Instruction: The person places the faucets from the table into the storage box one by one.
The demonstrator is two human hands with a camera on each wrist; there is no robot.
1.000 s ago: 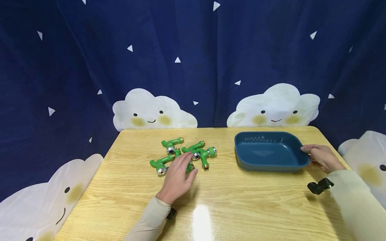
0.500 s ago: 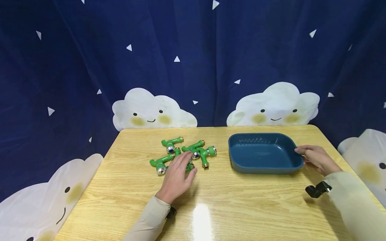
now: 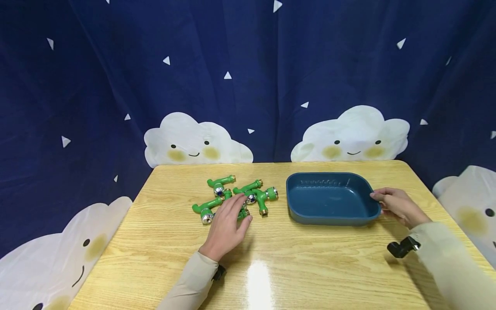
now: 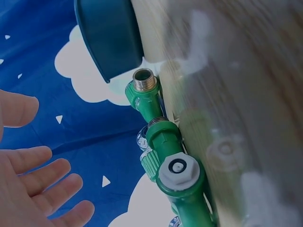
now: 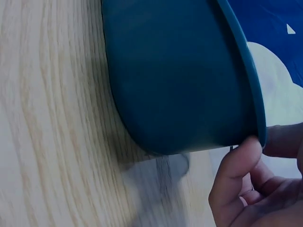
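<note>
the step in hand looks to be placing the blue tray (image 3: 329, 202), which sits on the table (image 3: 310, 262) just right of the green taps (image 3: 262, 200). the right hand (image 3: 401, 207) pinches the tray's near-vertical end wall at the rim, thumb on one side and fingers on the other. the left hand (image 3: 224, 232) hovers over the near side of the taps, its fingers loosely extended and gripping nothing. shifting the tray further would call for a level, steady pinch; lifting a tap, for curling the left fingers round its body.

the tray is smooth, glossy, probably plastic, a rounded rectangle with a thin lip. the taps lie in a loose cluster, some touching: shiny green bodies with bent spouts, silvery knobs and threaded, brassy ends. they should feel hard and roll a little. the table has pale, streaky wood grain.
</note>
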